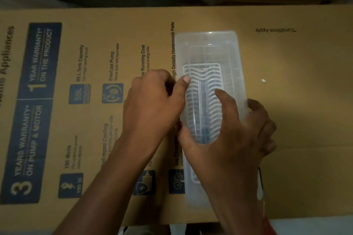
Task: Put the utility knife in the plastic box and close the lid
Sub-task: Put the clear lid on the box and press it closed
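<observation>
Both hands, left hand (pixel 152 101) and right hand (pixel 233 139), grip the long translucent plastic box (pixel 207 51) near the printed brown cardboard sheet's (pixel 296 101) near edge.

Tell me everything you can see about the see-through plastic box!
The plastic box is long, narrow and see-through, with rounded corners. It lies flat on a big printed cardboard sheet, running away from the person. A white wavy grille pattern shows on top, and something dark shows faintly through it. The left hand grips its left edge, thumb on top. The right hand spreads over its top and right side.
</observation>
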